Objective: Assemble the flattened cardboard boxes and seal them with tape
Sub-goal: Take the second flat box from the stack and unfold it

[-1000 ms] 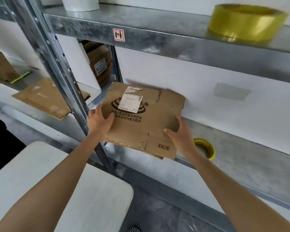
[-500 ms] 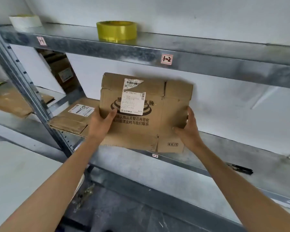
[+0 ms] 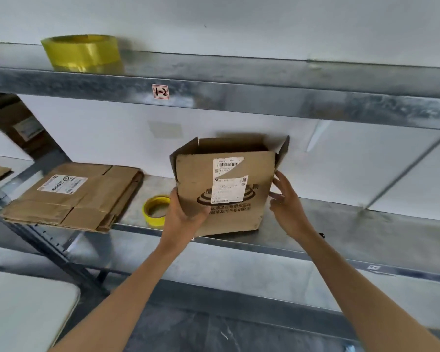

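Observation:
A brown cardboard box (image 3: 257,194) with a white shipping label stands opened up on the metal shelf (image 3: 366,240), its top flaps raised. My left hand (image 3: 183,219) grips its lower left corner, thumb on the front face. At the box's right side is my right hand (image 3: 287,204), fingers spread and relaxed, touching or almost touching the edge. A small yellow tape roll (image 3: 155,210) lies on the shelf just left of my left hand. To the left, a stack of flattened boxes (image 3: 74,196) overhangs the shelf edge.
A large yellow tape roll (image 3: 83,53) sits on the upper shelf (image 3: 264,97), marked 1-2. More boxes (image 3: 18,125) stand behind at far left. A white table (image 3: 23,308) is at lower left. A white wall backs the shelves.
The flat box has been opened into a standing box shape on the shelf and moved right. My right hand has released its edge and now hovers at the side.

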